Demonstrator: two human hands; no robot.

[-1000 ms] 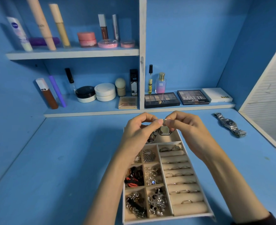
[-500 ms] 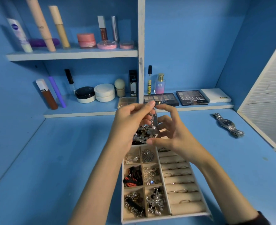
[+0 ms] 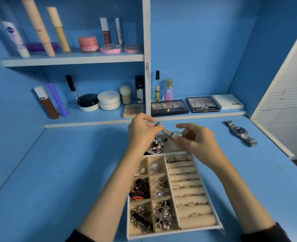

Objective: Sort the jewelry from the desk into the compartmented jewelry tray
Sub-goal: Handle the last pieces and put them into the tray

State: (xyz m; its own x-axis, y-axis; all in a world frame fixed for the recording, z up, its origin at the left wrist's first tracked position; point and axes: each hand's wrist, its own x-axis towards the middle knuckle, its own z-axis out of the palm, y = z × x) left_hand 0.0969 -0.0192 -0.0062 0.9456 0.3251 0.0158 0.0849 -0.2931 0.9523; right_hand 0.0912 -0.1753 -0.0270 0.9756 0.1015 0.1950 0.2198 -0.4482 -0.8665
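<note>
Blue shelves of cosmetics back the blue surface (image 3: 57, 172), with the compartmented tray (image 3: 161, 236) at its near edge. You hold a small silver watch (image 3: 167, 131) in the air over the tray's far end. Your left hand (image 3: 142, 131) pinches the end of the beaded band and your right hand (image 3: 196, 138) pinches the case. It looks light, with a limp, slippery band and a face that likely scratches, so grip the case and support the band. A larger watch (image 3: 240, 132) lies near the right edge.
</note>
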